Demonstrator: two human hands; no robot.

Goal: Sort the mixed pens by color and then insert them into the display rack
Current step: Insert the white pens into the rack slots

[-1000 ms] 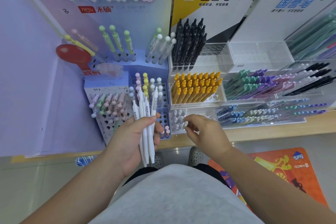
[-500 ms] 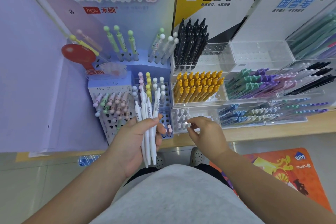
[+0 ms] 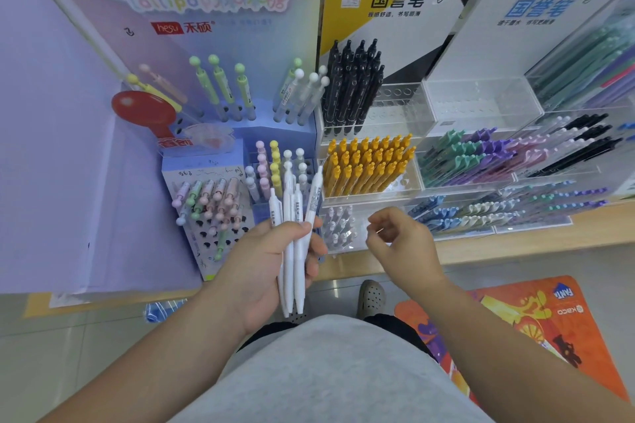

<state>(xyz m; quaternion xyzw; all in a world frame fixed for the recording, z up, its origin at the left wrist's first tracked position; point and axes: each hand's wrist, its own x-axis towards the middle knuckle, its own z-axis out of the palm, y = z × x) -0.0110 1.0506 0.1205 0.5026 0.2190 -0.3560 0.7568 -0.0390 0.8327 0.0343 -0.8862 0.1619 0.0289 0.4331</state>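
My left hand (image 3: pixel 261 261) grips a bundle of several white pens (image 3: pixel 296 206), clicker ends up, in front of the blue pastel rack (image 3: pixel 206 261). To its right, my right hand (image 3: pixel 405 244) hovers with fingers loosely curled and nothing in them. It is just in front of the low clear rack (image 3: pixel 360 213), where several white pens (image 3: pixel 338 227) stand in holes. Above that rack stand yellow pens (image 3: pixel 367 165) and, higher still, black pens (image 3: pixel 354 86).
Clear trays at the right hold green, purple, pink and black pens (image 3: pixel 508 154), with blue and cream ones (image 3: pixel 481 213) below. The racks sit on a wooden shelf edge (image 3: pixel 515 244). An orange mat (image 3: pixel 536 326) lies on the floor by my shoe (image 3: pixel 369 297).
My right hand has pulled back from the low clear rack and moved slightly right, now empty. My left hand keeps its grip on the white pens.
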